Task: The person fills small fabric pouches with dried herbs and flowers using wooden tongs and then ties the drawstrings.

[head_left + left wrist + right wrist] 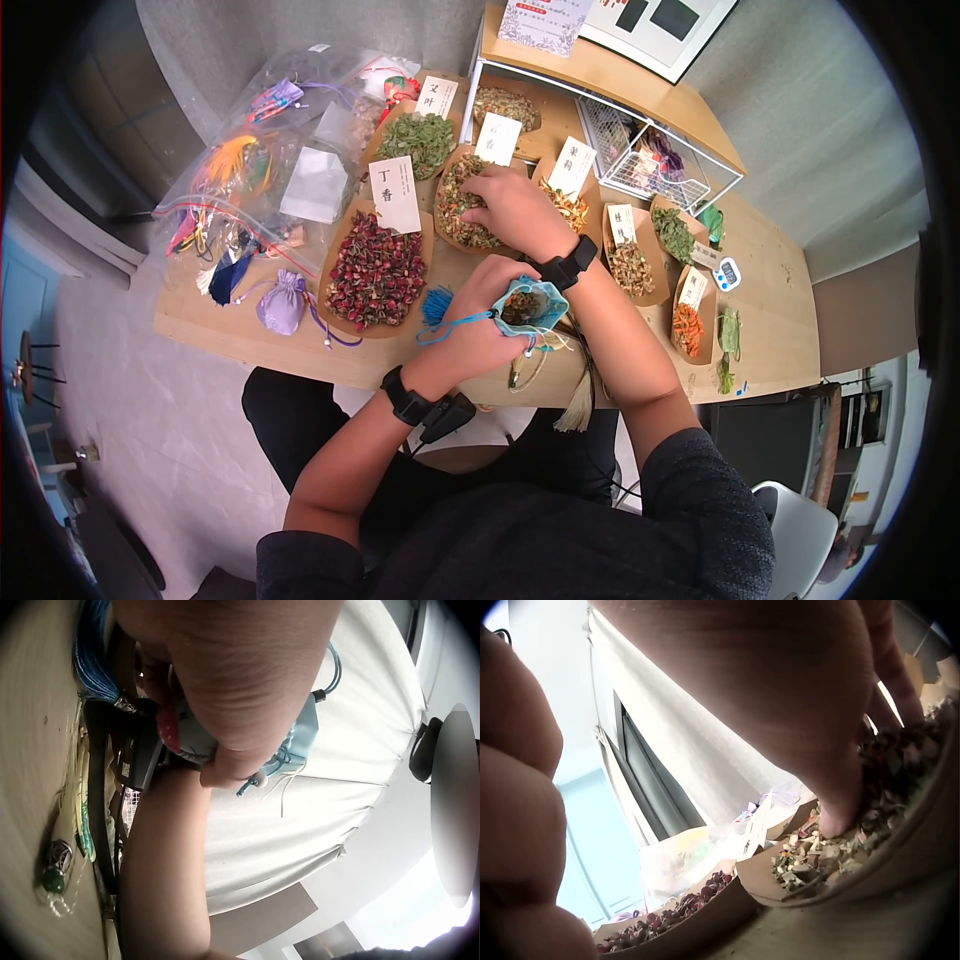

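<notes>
My left hand (468, 335) grips a light-blue drawstring pouch (548, 312), its mouth facing up with dried bits inside. In the left wrist view, the left hand (240, 675) partly covers the pouch (301, 735). My right hand (522, 212) reaches into a paper tray of mixed dried herbs (455, 208), behind the pouch. Seen from the right wrist, thumb and fingers of the right hand (780, 682) stand apart, their tips among the herbs (817, 859); whether they hold any is hidden.
Dried rosebuds (375, 275) fill a tray at left, beside a lilac pouch (282, 305) and plastic bags (240, 170). Green leaves (418, 143) lie farther back. Several labelled trays stand to the right, near a white wire drawer (650, 165) and a small timer (727, 273).
</notes>
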`<state>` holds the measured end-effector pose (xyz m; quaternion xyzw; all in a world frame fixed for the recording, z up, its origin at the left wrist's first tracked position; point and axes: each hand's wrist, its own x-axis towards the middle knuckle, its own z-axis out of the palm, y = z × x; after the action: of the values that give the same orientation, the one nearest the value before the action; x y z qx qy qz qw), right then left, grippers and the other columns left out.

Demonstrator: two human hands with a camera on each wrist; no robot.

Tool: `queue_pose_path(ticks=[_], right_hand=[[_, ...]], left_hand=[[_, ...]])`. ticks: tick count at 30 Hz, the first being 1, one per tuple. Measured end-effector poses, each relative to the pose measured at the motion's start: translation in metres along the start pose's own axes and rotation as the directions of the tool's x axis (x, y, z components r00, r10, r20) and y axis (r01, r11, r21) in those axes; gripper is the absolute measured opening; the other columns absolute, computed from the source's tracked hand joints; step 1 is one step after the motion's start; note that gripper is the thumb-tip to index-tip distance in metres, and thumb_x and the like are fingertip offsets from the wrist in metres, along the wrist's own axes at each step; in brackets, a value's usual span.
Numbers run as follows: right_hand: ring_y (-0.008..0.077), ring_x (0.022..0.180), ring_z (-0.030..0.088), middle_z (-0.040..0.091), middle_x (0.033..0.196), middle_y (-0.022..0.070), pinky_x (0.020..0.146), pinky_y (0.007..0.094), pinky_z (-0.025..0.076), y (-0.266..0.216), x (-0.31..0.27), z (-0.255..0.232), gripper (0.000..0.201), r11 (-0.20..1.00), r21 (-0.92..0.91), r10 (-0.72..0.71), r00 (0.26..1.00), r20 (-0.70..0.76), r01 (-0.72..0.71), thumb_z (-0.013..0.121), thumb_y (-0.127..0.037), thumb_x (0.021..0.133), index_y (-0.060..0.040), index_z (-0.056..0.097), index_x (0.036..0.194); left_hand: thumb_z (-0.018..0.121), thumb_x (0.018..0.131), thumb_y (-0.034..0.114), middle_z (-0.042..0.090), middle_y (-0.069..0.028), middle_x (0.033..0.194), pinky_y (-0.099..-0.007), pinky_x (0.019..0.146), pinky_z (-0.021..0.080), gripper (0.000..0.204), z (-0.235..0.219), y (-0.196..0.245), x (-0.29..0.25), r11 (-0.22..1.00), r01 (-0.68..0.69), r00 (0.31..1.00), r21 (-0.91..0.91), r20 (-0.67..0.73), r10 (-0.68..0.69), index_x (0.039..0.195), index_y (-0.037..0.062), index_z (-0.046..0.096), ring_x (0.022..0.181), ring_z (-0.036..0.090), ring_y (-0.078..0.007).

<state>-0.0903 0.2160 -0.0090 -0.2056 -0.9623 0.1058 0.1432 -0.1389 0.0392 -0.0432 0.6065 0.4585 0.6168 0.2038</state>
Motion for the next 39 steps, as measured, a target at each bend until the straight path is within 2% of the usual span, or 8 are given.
queue_pose_path(ticks=[10, 13, 19, 22, 25, 28, 34, 39], right_hand=[[0.0379, 0.098, 0.068, 0.068, 0.098, 0.0162, 0.085, 0.0477, 0.055, -0.008, -0.003, -0.010, 0.030, 0.999, -0.001, -0.037, 0.998, -0.052, 0.037, 0.082, -0.014, 0.077, -0.0056, 0.074, 0.105], [0.0366, 0.104, 0.066, 0.070, 0.104, 0.0128, 0.089, 0.0459, 0.055, -0.002, -0.002, -0.006, 0.030, 0.999, -0.004, -0.048, 0.999, -0.009, 0.048, 0.080, -0.013, 0.079, -0.0075, 0.074, 0.108], [0.0372, 0.107, 0.065, 0.070, 0.110, 0.0148, 0.092, 0.0441, 0.054, 0.001, -0.002, -0.018, 0.036, 0.998, 0.056, -0.006, 0.996, 0.086, 0.001, 0.080, -0.005, 0.075, -0.0051, 0.073, 0.111], [0.0373, 0.109, 0.065, 0.070, 0.112, 0.0171, 0.093, 0.0442, 0.054, 0.002, -0.006, -0.026, 0.046, 0.997, 0.079, 0.001, 0.998, 0.063, -0.006, 0.082, -0.005, 0.072, -0.0048, 0.071, 0.117], [0.0375, 0.111, 0.064, 0.070, 0.111, 0.0178, 0.094, 0.0443, 0.053, 0.001, -0.006, -0.024, 0.052, 0.998, 0.062, 0.008, 0.993, 0.116, -0.016, 0.083, -0.005, 0.072, -0.0057, 0.070, 0.122], [0.0372, 0.111, 0.064, 0.069, 0.110, 0.0170, 0.094, 0.0447, 0.053, -0.003, -0.007, -0.019, 0.049, 0.999, 0.036, 0.032, 0.991, 0.133, -0.037, 0.084, -0.005, 0.072, -0.0055, 0.071, 0.120], [0.0377, 0.107, 0.065, 0.069, 0.107, 0.0170, 0.092, 0.0447, 0.053, 0.004, -0.005, -0.011, 0.039, 0.998, 0.047, -0.044, 0.995, 0.086, 0.040, 0.082, -0.005, 0.073, -0.0043, 0.074, 0.111], [0.0389, 0.100, 0.067, 0.070, 0.100, 0.0187, 0.089, 0.0446, 0.054, 0.007, -0.002, -0.008, 0.026, 0.996, 0.062, -0.070, 0.997, 0.041, 0.067, 0.079, -0.004, 0.076, -0.0009, 0.075, 0.102]], left_hand=[[0.088, 0.070, 0.004, 0.060, -0.0089, 0.111, -0.0330, 0.088, 0.052, 0.056, 0.000, -0.002, 0.000, 1.000, -0.010, 1.000, 0.023, 0.008, 0.009, 0.119, 0.0046, 0.060, 0.100, 0.063, -0.0222], [0.088, 0.070, 0.005, 0.060, -0.0088, 0.111, -0.0328, 0.089, 0.052, 0.057, 0.000, -0.001, -0.001, 1.000, 0.002, 1.000, 0.014, 0.008, -0.002, 0.119, 0.0047, 0.060, 0.100, 0.063, -0.0220], [0.089, 0.070, 0.005, 0.059, -0.0085, 0.111, -0.0322, 0.088, 0.051, 0.056, 0.000, 0.001, -0.001, 1.000, 0.010, 1.000, 0.017, 0.009, -0.010, 0.118, 0.0048, 0.060, 0.100, 0.062, -0.0217], [0.086, 0.064, 0.001, 0.062, -0.0115, 0.111, -0.0419, 0.091, 0.051, 0.060, 0.000, 0.003, -0.001, 0.997, 0.069, 0.998, -0.042, 0.006, -0.069, 0.118, 0.0071, 0.060, 0.106, 0.062, -0.0347], [0.085, 0.065, 0.001, 0.062, -0.0112, 0.111, -0.0418, 0.091, 0.051, 0.060, 0.000, 0.004, 0.000, 0.997, 0.062, 0.998, -0.039, 0.011, -0.062, 0.119, 0.0072, 0.060, 0.107, 0.062, -0.0345], [0.089, 0.070, 0.005, 0.059, -0.0088, 0.110, -0.0330, 0.089, 0.051, 0.056, 0.000, 0.002, -0.001, 1.000, 0.021, 1.000, 0.021, 0.008, -0.021, 0.118, 0.0048, 0.061, 0.100, 0.062, -0.0225], [0.089, 0.070, 0.006, 0.060, -0.0093, 0.110, -0.0337, 0.088, 0.052, 0.055, 0.000, 0.000, 0.000, 1.000, 0.009, 1.000, 0.025, 0.010, -0.009, 0.118, 0.0050, 0.061, 0.099, 0.063, -0.0237], [0.087, 0.071, 0.007, 0.062, -0.0116, 0.109, -0.0360, 0.088, 0.052, 0.052, 0.001, -0.001, -0.001, 0.994, 0.081, 0.997, 0.078, -0.017, -0.080, 0.116, 0.0041, 0.061, 0.100, 0.064, -0.0284]])
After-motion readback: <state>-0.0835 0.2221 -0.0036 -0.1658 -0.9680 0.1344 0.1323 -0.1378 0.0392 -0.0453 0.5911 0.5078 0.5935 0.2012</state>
